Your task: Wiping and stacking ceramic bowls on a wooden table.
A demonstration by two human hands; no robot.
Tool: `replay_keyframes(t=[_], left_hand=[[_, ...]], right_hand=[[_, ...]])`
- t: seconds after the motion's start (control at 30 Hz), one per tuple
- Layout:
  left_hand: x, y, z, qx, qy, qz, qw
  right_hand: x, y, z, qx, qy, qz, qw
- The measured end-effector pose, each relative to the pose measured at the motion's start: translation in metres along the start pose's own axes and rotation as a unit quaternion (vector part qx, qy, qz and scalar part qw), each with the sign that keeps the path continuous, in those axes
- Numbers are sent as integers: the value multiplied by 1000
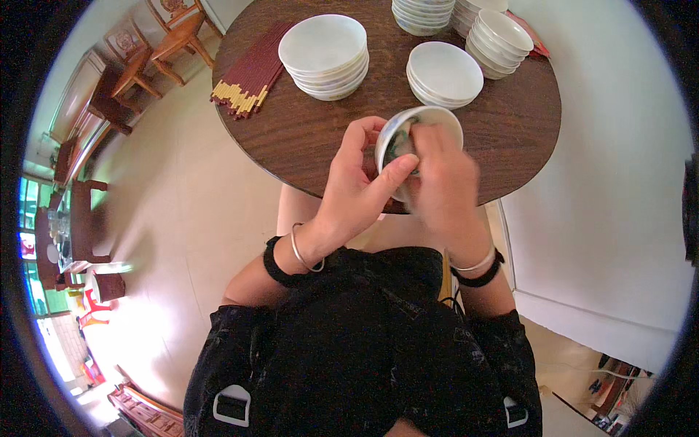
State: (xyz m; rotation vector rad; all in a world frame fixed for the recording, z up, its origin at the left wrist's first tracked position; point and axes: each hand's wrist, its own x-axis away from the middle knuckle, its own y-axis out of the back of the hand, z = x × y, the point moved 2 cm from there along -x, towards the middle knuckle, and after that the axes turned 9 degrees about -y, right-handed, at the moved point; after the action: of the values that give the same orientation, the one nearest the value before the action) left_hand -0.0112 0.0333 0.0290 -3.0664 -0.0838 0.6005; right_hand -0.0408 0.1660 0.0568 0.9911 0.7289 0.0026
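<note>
My left hand grips a small white bowl with a bluish pattern on its outer wall. The bowl is tilted on its side above the near edge of the table. Inside it, a green-and-dark patterned cloth lies under the fingers of my right hand, which is blurred. The cloth is partly hidden by both hands. Just beyond the held bowl stands a short stack of white bowls. A stack of larger white bowls is farther left.
Dark red chopsticks with gold ends lie at the left of the round brown wooden table. More bowl stacks and a leaning bowl stack stand at the back right. A white wall borders the table's right. Wooden chairs stand far left.
</note>
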Motion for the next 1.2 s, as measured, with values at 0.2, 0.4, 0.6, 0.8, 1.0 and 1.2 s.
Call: replay_keyframes(t=[0.2, 0.4, 0.6, 0.8, 1.0, 1.2], left_hand=[[6, -2, -2, -46, -17, -31, 998], [15, -4, 5, -40, -13, -35, 998], [15, -7, 3, -29, -42, -54, 997], [15, -1, 4, -46, -26, -61, 997], [14, 4, 11, 13, 10, -76, 997], [19, 2, -2, -35, 8, -41, 999]], right_hand=[[3, -7, -5, -65, -55, 21, 996], [19, -20, -2, -116, -31, 87, 989], [9, -11, -3, 25, -54, 29, 998], [27, -16, -5, -167, -26, 145, 975], [13, 14, -16, -256, -122, -41, 958], [2, -2, -31, -90, -111, 27, 989]])
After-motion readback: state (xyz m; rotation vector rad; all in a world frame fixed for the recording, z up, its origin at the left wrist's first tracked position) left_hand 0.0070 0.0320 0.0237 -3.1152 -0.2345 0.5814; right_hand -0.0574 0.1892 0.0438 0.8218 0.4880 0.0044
